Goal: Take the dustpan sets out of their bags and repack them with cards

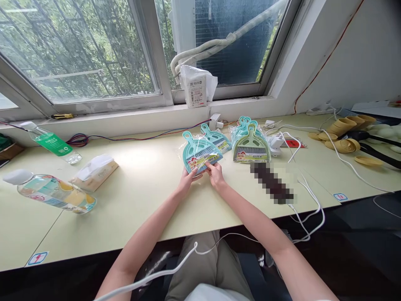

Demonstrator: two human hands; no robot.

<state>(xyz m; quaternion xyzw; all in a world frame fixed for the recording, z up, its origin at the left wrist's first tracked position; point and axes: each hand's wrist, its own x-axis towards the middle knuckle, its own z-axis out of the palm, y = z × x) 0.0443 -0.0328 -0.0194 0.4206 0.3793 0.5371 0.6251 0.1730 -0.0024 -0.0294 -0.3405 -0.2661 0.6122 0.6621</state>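
Both my hands hold a teal mini dustpan and brush set point(196, 150) in clear plastic, tilted up over the table. My left hand point(188, 180) grips its lower left edge, and my right hand point(215, 174) has fingers and thumb at the lower right, over the printed label. Just behind it lies another teal dustpan set point(216, 138), partly covered by the held one. To the right, a green dustpan set point(251, 146) rests in front of a stack of teal dustpan sets point(244, 125), all in plastic wrap.
Two bottles, one green-labelled point(52, 143) and one fruit-labelled point(56, 194), lie left beside a tissue pack point(95, 171). White cables point(313, 200) cross the right side and hang over the front edge. Yellow cups point(344, 125) lie far right. A paper pack point(196, 90) stands on the sill.
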